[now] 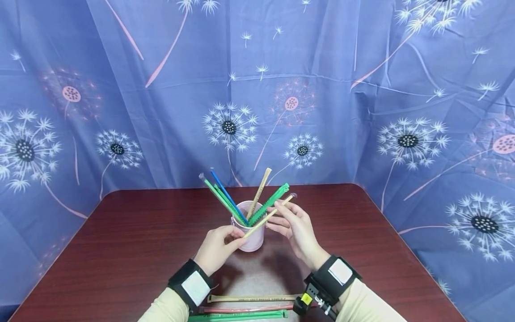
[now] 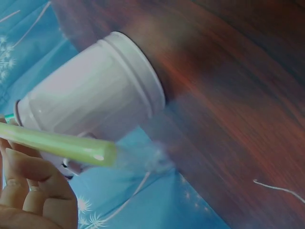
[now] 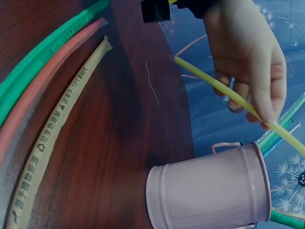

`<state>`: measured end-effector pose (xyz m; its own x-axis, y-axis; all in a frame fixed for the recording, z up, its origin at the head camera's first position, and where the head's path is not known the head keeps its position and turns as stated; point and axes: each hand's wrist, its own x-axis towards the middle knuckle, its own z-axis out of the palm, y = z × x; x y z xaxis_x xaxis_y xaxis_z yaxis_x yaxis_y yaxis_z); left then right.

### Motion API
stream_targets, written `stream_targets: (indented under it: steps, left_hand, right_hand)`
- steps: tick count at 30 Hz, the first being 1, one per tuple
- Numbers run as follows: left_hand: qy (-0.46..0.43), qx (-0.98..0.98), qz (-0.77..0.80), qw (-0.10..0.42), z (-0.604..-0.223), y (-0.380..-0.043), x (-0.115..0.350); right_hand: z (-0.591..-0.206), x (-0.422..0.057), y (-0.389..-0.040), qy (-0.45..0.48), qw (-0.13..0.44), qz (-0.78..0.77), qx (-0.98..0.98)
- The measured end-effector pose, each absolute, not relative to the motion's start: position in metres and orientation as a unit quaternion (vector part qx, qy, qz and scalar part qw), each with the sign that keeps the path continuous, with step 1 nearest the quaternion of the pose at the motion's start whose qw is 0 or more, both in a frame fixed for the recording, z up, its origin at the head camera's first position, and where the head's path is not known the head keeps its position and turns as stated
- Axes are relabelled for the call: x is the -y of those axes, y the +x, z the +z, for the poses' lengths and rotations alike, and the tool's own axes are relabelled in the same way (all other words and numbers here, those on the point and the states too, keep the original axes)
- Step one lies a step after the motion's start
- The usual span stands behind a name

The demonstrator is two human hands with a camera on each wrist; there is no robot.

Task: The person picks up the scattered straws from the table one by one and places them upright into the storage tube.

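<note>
A yellow drinking straw (image 1: 263, 220) in a clear wrapper slants in front of a small pale pink pail (image 1: 253, 241). My left hand (image 1: 219, 246) pinches its lower part between thumb and fingers. Higher up, near the other end, my right hand (image 1: 295, 228) pinches it too, the remaining fingers spread behind. In the left wrist view, loose clear wrapper (image 2: 145, 157) sticks out past one end of the straw (image 2: 62, 145). Several straws lean in the pail: a blue straw (image 1: 225, 190), a beige straw (image 1: 259, 192) and green straws (image 1: 273, 200).
Near the front edge lie wrapped straws side by side: a beige one (image 1: 249, 298), a red one (image 1: 249, 308) and a green one (image 1: 241, 315). They rest on the dark red-brown table (image 1: 153, 232). A blue dandelion-print curtain (image 1: 173, 134) hangs behind. A thin thread (image 3: 151, 83) lies on the tabletop.
</note>
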<state>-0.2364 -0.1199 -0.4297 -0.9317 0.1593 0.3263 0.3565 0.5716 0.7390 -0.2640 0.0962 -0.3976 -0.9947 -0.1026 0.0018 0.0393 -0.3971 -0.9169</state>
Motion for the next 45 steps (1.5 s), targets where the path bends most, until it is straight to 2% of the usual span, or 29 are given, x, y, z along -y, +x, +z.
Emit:
stream_targets:
  steps: [18, 29, 32, 39, 45]
  left_hand:
    - [-0.133, 0.874, -0.454, 0.112, -0.422, -0.238, 0.11]
    - [0.015, 0.883, -0.451, 0.133, -0.42, -0.254, 0.123]
    - [0.012, 0.89, -0.439, 0.118, -0.424, -0.259, 0.128]
    - [-0.058, 0.892, -0.443, 0.065, -0.428, -0.269, 0.125]
    - [-0.062, 0.892, -0.446, 0.034, -0.426, -0.27, 0.12]
  right_hand:
    - [-0.398, -0.093, -0.266, -0.036, -0.033, -0.852, -0.522]
    - [-0.376, -0.117, -0.279, -0.05, -0.094, -0.841, -0.531]
    - [-0.369, -0.126, -0.284, -0.051, -0.111, -0.843, -0.525]
    - [-0.357, -0.146, -0.29, -0.028, -0.169, -0.85, -0.498]
    - [-0.352, -0.159, -0.291, -0.003, -0.197, -0.855, -0.481]
